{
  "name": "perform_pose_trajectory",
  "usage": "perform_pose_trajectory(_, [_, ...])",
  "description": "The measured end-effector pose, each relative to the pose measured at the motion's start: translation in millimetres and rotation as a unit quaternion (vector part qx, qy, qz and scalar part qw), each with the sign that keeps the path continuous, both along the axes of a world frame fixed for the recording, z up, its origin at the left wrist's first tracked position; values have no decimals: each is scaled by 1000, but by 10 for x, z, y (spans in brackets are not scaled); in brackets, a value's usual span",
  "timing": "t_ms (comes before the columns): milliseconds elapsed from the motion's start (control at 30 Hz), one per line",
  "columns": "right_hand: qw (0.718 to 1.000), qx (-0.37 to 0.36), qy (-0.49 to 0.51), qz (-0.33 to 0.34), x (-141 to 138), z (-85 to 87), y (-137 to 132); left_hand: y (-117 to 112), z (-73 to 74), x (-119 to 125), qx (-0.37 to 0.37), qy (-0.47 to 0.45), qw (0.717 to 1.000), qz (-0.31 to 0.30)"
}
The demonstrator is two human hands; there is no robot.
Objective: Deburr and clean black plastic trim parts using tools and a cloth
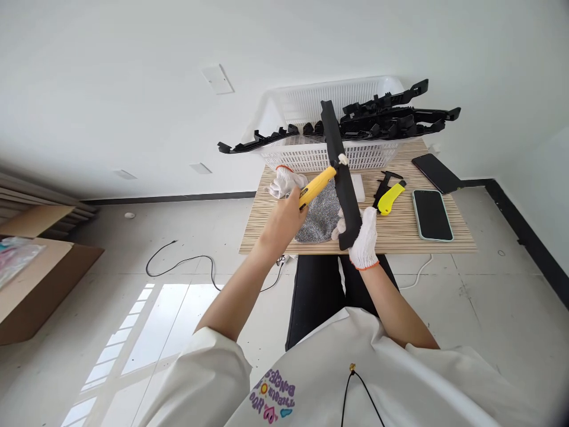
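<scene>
My left hand (284, 218) is bare and closed round a yellow-handled tool (317, 185), whose tip touches the long black plastic strip (336, 148). A white work glove covers my right hand (365, 237), which grips the strip's near end and holds it tilted up above the small wooden table (267, 231). Under both hands a grey speckled cloth or glove (320, 218) lies on the table.
A white mesh basket (311, 101) at the table's far edge holds several long black plastic parts (395, 118). Also on the table are a loose white glove (284, 181), a yellow utility knife (391, 198) and two phones (432, 214) (435, 172). A cardboard box (35, 284) and a cable (186, 261) are on the floor at left.
</scene>
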State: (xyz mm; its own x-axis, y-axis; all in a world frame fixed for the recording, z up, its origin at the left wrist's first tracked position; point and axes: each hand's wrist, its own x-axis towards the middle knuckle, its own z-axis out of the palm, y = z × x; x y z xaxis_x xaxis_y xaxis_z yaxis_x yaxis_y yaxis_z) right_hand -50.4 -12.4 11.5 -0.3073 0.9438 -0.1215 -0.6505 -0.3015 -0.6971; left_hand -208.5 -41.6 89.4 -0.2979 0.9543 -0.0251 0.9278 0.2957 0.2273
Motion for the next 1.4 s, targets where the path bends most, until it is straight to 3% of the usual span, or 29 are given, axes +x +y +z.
perform_pose_trajectory(200, [1000,12,-12,-18,5,54,-17,391,166,-115,61,36,997,21])
perform_pose_trajectory(433, [999,-1,-32,-10,-3,65,-20,804,364,-205,83,42,994,52])
perform_pose_trajectory(633, [999,7,-39,-8,3,86,-46,995,545,-196,73,65,993,72])
perform_pose_trajectory(867, [999,4,-31,-17,0,76,-48,796,545,-91,63,72,994,59])
perform_pose_trajectory(1133, [1000,6,-25,-6,10,92,-56,359,317,-72,37,105,993,23])
perform_pose_trajectory(1400, [1000,-25,0,3,10,78,-38,-72,140,9,-39,122,992,-22])
